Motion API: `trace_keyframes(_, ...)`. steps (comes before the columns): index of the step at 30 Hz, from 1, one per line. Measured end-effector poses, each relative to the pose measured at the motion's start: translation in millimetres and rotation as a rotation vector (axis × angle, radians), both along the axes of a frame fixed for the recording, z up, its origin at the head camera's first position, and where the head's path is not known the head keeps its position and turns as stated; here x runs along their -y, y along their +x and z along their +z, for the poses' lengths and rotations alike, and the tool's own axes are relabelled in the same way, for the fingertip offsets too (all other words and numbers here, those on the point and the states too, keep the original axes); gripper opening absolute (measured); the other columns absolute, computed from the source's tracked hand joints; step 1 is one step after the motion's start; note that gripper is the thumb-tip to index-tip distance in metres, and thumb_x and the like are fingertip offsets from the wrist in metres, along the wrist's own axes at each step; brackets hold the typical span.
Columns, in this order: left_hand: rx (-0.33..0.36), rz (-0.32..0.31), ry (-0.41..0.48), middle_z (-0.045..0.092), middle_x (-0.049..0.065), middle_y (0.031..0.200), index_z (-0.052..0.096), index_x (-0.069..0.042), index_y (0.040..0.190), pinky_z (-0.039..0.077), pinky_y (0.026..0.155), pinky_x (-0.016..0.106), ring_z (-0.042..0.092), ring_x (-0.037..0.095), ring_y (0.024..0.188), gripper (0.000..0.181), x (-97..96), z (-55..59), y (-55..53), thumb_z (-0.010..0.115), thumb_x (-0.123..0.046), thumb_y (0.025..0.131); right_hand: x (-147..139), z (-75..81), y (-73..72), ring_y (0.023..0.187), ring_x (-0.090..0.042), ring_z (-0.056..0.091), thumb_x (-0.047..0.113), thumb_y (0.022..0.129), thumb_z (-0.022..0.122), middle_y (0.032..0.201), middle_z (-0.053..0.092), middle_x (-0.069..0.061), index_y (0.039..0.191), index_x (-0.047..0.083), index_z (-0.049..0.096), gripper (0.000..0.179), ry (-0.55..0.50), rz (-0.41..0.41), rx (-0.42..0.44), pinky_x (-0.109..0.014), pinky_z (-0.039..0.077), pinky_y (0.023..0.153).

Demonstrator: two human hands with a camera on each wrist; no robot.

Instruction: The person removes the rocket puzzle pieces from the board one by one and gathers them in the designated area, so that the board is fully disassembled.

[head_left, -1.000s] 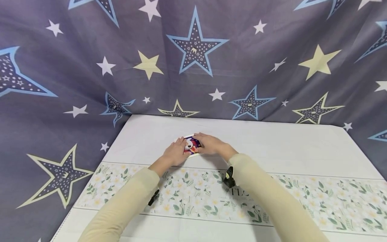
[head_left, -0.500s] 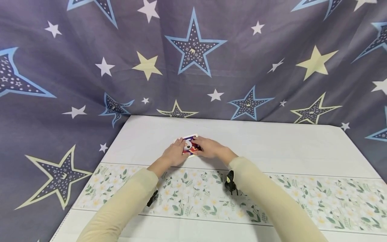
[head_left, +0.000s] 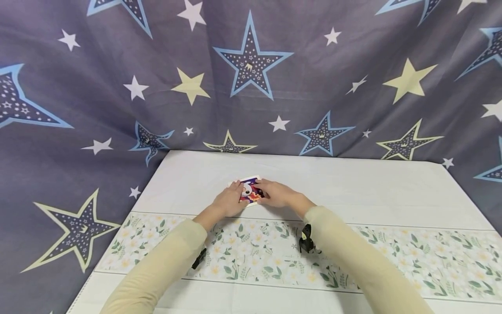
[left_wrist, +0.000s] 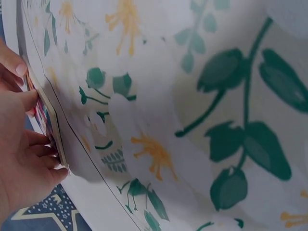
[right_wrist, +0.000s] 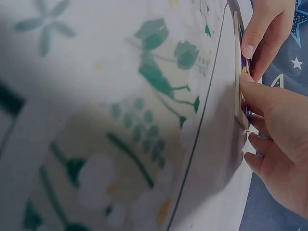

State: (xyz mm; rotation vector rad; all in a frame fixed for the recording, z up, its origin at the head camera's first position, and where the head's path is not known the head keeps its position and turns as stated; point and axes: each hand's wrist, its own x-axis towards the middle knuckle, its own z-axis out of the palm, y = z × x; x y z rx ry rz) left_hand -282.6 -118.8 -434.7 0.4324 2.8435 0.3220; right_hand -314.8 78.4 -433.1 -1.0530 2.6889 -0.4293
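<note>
Lying on the white upper part of the tablecloth is a small flat picture board [head_left: 251,192] with a pale border, showing a white cartoon figure on purple and red. My left hand [head_left: 228,199] grips its left side, thumb near the front edge. From the right, my right hand [head_left: 277,194] holds the opposite side with bent fingers. The right wrist view shows the right thumb [right_wrist: 255,91] on the picture and other fingers past the edge. The board's thin rim [left_wrist: 60,139] stands out in the left wrist view. Both hands cover its sides.
A white tablecloth [head_left: 372,192] covers the table, with a floral band [head_left: 251,253] across it. Behind and at the sides hangs a dark star-patterned curtain [head_left: 219,117]. Black wrist devices [head_left: 306,240] show under the pale sleeves [head_left: 164,261].
Over the last half second the board has shifted slightly to the right, both hands moving along with it. The right forearm has also moved a little to the right.
</note>
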Motion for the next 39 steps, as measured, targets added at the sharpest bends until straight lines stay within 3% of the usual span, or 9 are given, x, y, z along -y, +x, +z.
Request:
trace_keyframes(11, -0.019, -0.061, -0.030, 0.021, 0.017, 0.160, 0.025, 0.000, 0.151, 0.023, 0.122, 0.045, 0.020, 0.032, 0.150, 0.070, -11.6, -3.1, 7.5, 0.047, -0.040, 0.098, -17, 2.2, 10.6, 0.145, -0.034, 0.031, 0.030, 0.094, 0.061, 0.154, 0.035, -0.017, 0.142, 0.003, 0.046, 0.057, 0.029, 0.008, -0.018, -0.046, 0.026, 0.120)
trace_keyframes(14, -0.027, -0.096, -0.015, 0.023, 0.018, 0.159, 0.026, 0.001, 0.151, 0.023, 0.122, 0.045, 0.021, 0.032, 0.149, 0.070, -15.9, -0.1, 13.7, 0.049, -0.039, 0.098, -24, 4.4, 15.1, 0.144, -0.034, 0.033, 0.027, 0.094, 0.062, 0.153, 0.038, -0.017, 0.140, 0.001, 0.048, 0.054, 0.015, 0.024, -0.033, -0.046, 0.027, 0.119)
trace_keyframes(20, -0.049, -0.177, -0.018, 0.021, 0.016, 0.160, 0.024, -0.001, 0.152, 0.021, 0.123, 0.043, 0.019, 0.030, 0.150, 0.069, -25.0, -4.3, 21.7, 0.045, -0.040, 0.099, -42, 5.1, 25.6, 0.142, -0.034, 0.037, 0.025, 0.095, 0.061, 0.151, 0.040, -0.018, 0.140, 0.001, 0.048, 0.053, 0.021, 0.046, -0.052, -0.047, 0.031, 0.117)
trace_keyframes(26, -0.057, -0.232, -0.040, 0.020, 0.017, 0.160, 0.023, -0.001, 0.152, 0.022, 0.122, 0.043, 0.019, 0.030, 0.150, 0.069, -32.3, -6.6, 31.9, 0.043, -0.041, 0.100, -55, 6.0, 43.3, 0.140, -0.034, 0.040, 0.028, 0.094, 0.061, 0.151, 0.042, -0.017, 0.140, 0.003, 0.049, 0.054, 0.026, 0.029, -0.064, -0.047, 0.034, 0.115)
trace_keyframes(39, -0.104, -0.352, -0.022, 0.032, 0.011, 0.157, 0.034, -0.005, 0.150, 0.026, 0.121, 0.043, 0.031, 0.025, 0.147, 0.071, -37.4, -1.3, 57.7, 0.051, -0.049, 0.096, -84, 2.6, 83.0, 0.137, -0.034, 0.045, 0.030, 0.093, 0.063, 0.149, 0.044, -0.017, 0.139, 0.006, 0.051, 0.053, -0.018, 0.073, -0.091, -0.048, 0.042, 0.108)
